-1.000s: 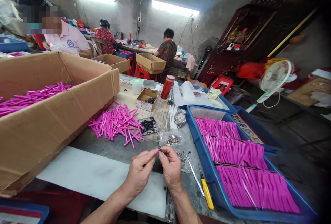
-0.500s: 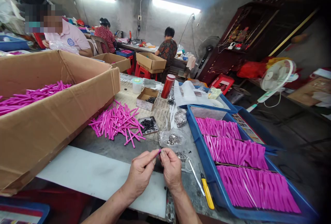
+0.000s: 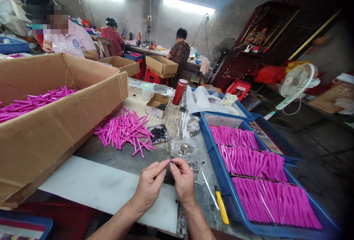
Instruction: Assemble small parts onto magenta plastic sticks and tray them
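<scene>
A thin magenta stick (image 3: 169, 162) shows only as a short end between my fingertips; most of it is hidden in my hands. My left hand (image 3: 151, 182) is closed in a pinch on it. From the other side, my right hand (image 3: 183, 181) pinches at the same end, where a tiny dark spot shows that I cannot make out. Both hands are above the edge of a pale board (image 3: 110, 186). Ahead to the left lies a loose pile of magenta sticks (image 3: 121, 129), beside a shallow tray of small black parts (image 3: 159, 134).
A cardboard box (image 3: 61, 122) of magenta sticks stands left. On the right are a blue bin (image 3: 238, 210) with rows of magenta pieces, a yellow-handled screwdriver (image 3: 221, 206) and white tweezers (image 3: 210, 192). Bagged metal parts (image 3: 184, 148) and a red flask (image 3: 179, 92) stand ahead. Several people sit beyond.
My hands stay in almost the same place, with a slight shift of the right fingers; a little more of the magenta end shows. The person at the far left has moved slightly.
</scene>
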Available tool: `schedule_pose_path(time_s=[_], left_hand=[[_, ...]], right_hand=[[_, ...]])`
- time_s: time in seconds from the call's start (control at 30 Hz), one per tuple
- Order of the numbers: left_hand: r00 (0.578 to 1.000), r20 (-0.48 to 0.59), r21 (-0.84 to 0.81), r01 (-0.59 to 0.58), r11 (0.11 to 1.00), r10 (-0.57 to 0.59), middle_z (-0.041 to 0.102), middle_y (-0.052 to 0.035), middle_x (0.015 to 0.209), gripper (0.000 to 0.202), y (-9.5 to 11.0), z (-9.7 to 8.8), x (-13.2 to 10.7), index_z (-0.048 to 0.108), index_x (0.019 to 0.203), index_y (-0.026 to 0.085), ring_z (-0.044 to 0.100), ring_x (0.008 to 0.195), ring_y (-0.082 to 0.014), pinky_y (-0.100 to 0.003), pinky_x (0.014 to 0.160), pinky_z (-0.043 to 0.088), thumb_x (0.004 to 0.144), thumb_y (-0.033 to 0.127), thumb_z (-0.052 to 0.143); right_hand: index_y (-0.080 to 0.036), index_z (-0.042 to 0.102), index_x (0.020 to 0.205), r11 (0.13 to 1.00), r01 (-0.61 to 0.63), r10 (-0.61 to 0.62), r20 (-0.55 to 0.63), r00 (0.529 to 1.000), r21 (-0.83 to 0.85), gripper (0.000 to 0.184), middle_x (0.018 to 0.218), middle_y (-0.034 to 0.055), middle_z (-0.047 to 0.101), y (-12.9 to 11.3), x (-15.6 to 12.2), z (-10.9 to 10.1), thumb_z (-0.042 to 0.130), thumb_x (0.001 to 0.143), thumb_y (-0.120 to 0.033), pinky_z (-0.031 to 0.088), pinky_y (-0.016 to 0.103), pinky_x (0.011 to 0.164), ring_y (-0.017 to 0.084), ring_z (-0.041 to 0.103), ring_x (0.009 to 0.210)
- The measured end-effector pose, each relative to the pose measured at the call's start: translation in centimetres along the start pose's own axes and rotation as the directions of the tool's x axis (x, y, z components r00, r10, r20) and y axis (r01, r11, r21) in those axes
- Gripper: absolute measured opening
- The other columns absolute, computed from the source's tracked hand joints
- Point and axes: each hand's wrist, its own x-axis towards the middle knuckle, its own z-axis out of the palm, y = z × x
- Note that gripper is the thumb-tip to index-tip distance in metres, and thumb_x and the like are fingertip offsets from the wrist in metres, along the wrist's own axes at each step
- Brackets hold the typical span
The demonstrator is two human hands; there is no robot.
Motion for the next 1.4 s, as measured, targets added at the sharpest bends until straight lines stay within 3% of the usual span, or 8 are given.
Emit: schedule_pose_path(time_s=[0.2, 0.57, 0.93, 1.27, 1.4], left_hand=[[1.000, -0.002, -0.007, -0.001, 1.000, 0.001, 0.055, -0.0024, 0.064, 0.028, 0.00, 0.07, 0.13, 0.062, 0.098, 0.016, 0.048, 0.055, -0.0112, -0.021, 0.052, 0.043, 0.076, 0.018, 0.046], [1.000, 0.002, -0.008, -0.006, 1.000, 0.006, 0.056, -0.0029, 0.066, 0.028, 0.05, 0.27, 0.06, 0.062, 0.098, 0.016, 0.050, 0.057, -0.0112, -0.021, 0.053, 0.044, 0.076, 0.017, 0.046], [1.000, -0.003, -0.008, 0.006, 1.000, -0.006, 0.054, -0.0018, 0.062, 0.027, 0.14, 0.40, 0.07, 0.062, 0.098, 0.016, 0.049, 0.056, -0.0115, -0.021, 0.051, 0.043, 0.076, 0.018, 0.046], [1.000, 0.014, -0.046, 0.021, 0.999, -0.021, 0.056, -0.0028, 0.067, 0.028, -0.15, 0.51, -0.16, 0.061, 0.100, 0.016, 0.050, 0.060, -0.0119, -0.021, 0.056, 0.043, 0.077, 0.017, 0.045], [1.000, 0.014, -0.046, 0.028, 0.999, -0.028, 0.056, -0.0032, 0.069, 0.028, -0.22, 0.47, -0.11, 0.061, 0.100, 0.016, 0.050, 0.061, -0.0121, -0.022, 0.057, 0.044, 0.077, 0.017, 0.045]], right_hand=[[-0.017, 0.056, 0.069, 1.000, -0.003, 0.003, 0.008, 1.000, 0.000, 0.008, 0.062, -0.0022, 0.052, 0.04, 0.00, -0.16, 0.056, 0.068, -0.025, 0.039, 0.021, 0.055, 0.010, 0.047, 0.058], [-0.016, 0.053, 0.064, 0.999, -0.032, 0.033, 0.028, 0.999, -0.042, 0.024, 0.051, -0.0052, 0.037, 0.10, -0.22, -0.18, 0.047, 0.074, -0.037, 0.028, 0.020, 0.043, 0.008, 0.032, 0.046], [-0.017, 0.052, 0.071, 0.997, -0.053, 0.054, -0.017, 0.998, 0.058, 0.016, 0.055, -0.0049, 0.040, 0.41, -0.14, -0.07, 0.055, 0.069, -0.032, 0.027, 0.019, 0.043, 0.008, 0.034, 0.047], [-0.017, 0.046, 0.059, 0.998, -0.063, 0.063, 0.005, 0.998, -0.013, 0.028, 0.050, -0.0055, 0.035, -0.08, -0.34, 0.31, 0.045, 0.074, -0.040, 0.025, 0.019, 0.040, 0.007, 0.029, 0.044], [-0.016, 0.049, 0.065, 0.997, -0.080, 0.079, 0.026, 0.997, 0.024, 0.027, 0.051, -0.0052, 0.036, 0.28, -0.37, 0.20, 0.043, 0.076, -0.041, 0.025, 0.019, 0.040, 0.007, 0.029, 0.043]])
